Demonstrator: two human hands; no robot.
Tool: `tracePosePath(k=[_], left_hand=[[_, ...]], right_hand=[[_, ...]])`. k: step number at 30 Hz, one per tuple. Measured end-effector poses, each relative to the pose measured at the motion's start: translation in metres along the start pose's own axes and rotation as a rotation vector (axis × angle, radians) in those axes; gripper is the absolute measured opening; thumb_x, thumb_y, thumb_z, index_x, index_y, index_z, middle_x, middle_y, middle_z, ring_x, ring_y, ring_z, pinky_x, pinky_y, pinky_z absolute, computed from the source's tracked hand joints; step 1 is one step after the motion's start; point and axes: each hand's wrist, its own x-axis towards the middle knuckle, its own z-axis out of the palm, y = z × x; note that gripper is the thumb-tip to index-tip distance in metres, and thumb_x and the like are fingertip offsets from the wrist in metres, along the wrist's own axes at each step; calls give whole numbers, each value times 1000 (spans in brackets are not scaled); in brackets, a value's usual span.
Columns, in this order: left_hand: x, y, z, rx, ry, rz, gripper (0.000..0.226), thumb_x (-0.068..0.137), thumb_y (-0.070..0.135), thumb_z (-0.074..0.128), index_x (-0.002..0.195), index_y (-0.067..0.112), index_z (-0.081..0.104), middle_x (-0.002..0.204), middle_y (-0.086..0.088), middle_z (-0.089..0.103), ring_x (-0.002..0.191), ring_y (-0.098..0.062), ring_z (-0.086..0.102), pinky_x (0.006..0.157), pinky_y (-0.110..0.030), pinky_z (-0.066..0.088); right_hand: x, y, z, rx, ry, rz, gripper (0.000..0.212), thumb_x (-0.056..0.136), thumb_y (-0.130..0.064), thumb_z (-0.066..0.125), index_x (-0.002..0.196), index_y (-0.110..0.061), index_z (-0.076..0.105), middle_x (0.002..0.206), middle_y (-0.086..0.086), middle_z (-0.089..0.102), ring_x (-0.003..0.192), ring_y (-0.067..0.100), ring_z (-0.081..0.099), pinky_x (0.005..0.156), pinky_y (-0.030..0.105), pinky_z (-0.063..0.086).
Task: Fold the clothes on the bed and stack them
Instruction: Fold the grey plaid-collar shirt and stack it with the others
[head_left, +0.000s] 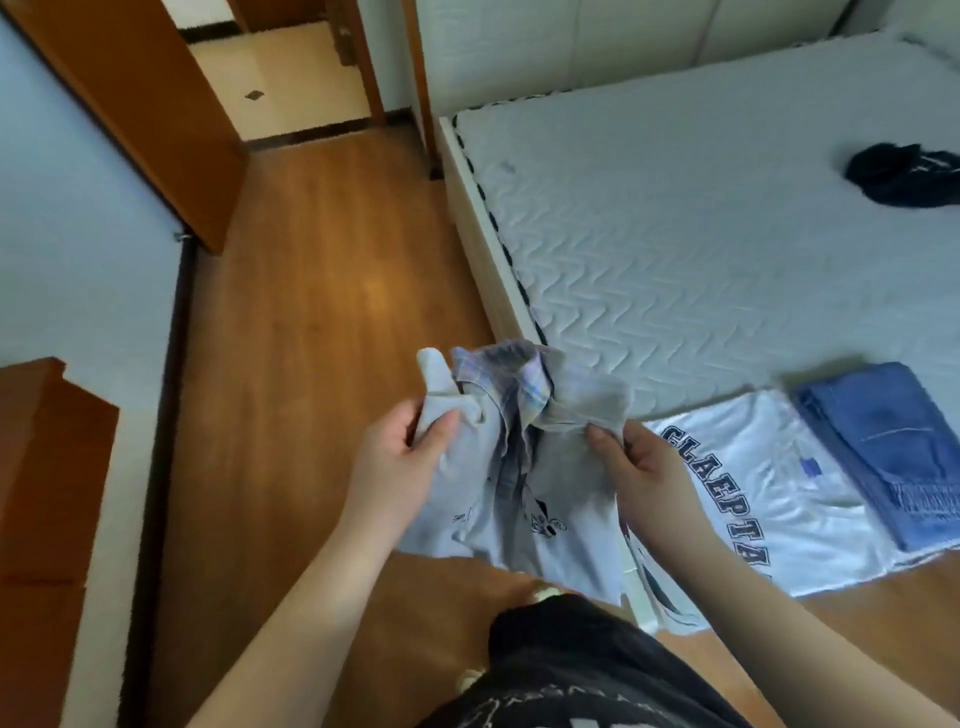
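A light grey shirt (519, 467) with a plaid collar and a small dark print hangs bunched in the air over the floor, beside the bed's near corner. My left hand (400, 457) grips its left shoulder part. My right hand (644, 467) pinches its right shoulder part. On the bed (675, 234) lies a folded white T-shirt (769, 493) with dark block letters, and folded blue jeans (893, 452) lie right of it. A crumpled black garment (904, 174) sits farther back at the right.
Wooden floor (322, 312) runs along the left of the bed to an open doorway (291, 67). A brown door (140, 104) stands open at the left, and a brown cabinet (41, 493) fills the near left. My dark shorts (582, 670) show below.
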Motion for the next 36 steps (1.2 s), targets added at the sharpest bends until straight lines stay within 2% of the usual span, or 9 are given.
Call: tracePosePath(k=[3, 6, 9, 14, 19, 26, 28, 32, 36], left_hand=[[33, 8, 28, 30, -130, 56, 13, 91, 34, 66, 78, 35, 64, 63, 13, 61, 55, 4, 50, 52, -11, 38], [65, 18, 59, 44, -214, 100, 20, 85, 49, 63, 80, 30, 63, 66, 4, 63, 58, 1, 51, 53, -16, 39], [90, 29, 89, 76, -316, 124, 35, 80, 58, 59, 82, 24, 61, 72, -5, 64, 61, -4, 54, 56, -22, 41], [128, 53, 136, 137, -512, 216, 9, 90, 48, 60, 94, 44, 67, 82, 16, 72, 75, -1, 66, 60, -12, 47], [151, 73, 181, 159, -677, 310, 9, 93, 38, 61, 92, 47, 64, 85, 19, 71, 78, -1, 65, 61, -12, 47], [196, 80, 240, 150, -925, 336, 9, 93, 47, 59, 95, 40, 64, 89, 11, 71, 83, -5, 66, 71, -25, 52], [205, 80, 261, 147, -1009, 334, 4, 95, 42, 60, 96, 44, 63, 91, 17, 71, 84, 1, 65, 70, -20, 51], [220, 76, 303, 138, -1157, 316, 9, 96, 38, 59, 100, 46, 62, 94, 23, 70, 86, 7, 64, 70, -22, 45], [232, 67, 337, 164, -1264, 322, 7, 92, 43, 61, 99, 45, 62, 92, 20, 71, 85, 3, 65, 73, -29, 49]], right_hand=[[14, 9, -18, -10, 97, 41, 34, 97, -33, 57, 64, -29, 55, 53, -5, 40, 47, 10, 35, 43, 21, 26], [28, 16, -37, 11, 197, 112, 38, 97, -33, 58, 65, -15, 48, 52, -5, 42, 48, 9, 39, 45, 22, 29], [37, 14, -55, 34, 310, 164, 44, 96, -29, 59, 62, -16, 35, 46, -12, 28, 42, 5, 28, 41, 18, 23], [40, 18, -84, 39, 437, 229, 42, 96, -30, 57, 64, -13, 36, 53, -9, 29, 48, 7, 27, 44, 20, 26], [40, 22, -106, 103, 528, 328, 45, 98, -30, 55, 79, 10, 46, 65, 7, 36, 60, 15, 34, 57, 33, 25], [44, 40, -118, 153, 758, 432, 42, 98, -29, 56, 70, -2, 41, 60, -3, 33, 56, 8, 31, 50, 25, 24], [48, 47, -117, 139, 823, 480, 40, 98, -30, 57, 71, -3, 44, 59, -4, 36, 56, 8, 32, 51, 26, 26], [55, 62, -115, 198, 958, 556, 31, 99, -29, 54, 82, -3, 57, 67, 9, 52, 67, 13, 44, 62, 34, 35], [55, 80, -110, 254, 1070, 623, 29, 100, -28, 51, 96, -1, 62, 94, 26, 64, 78, 30, 56, 76, 48, 49]])
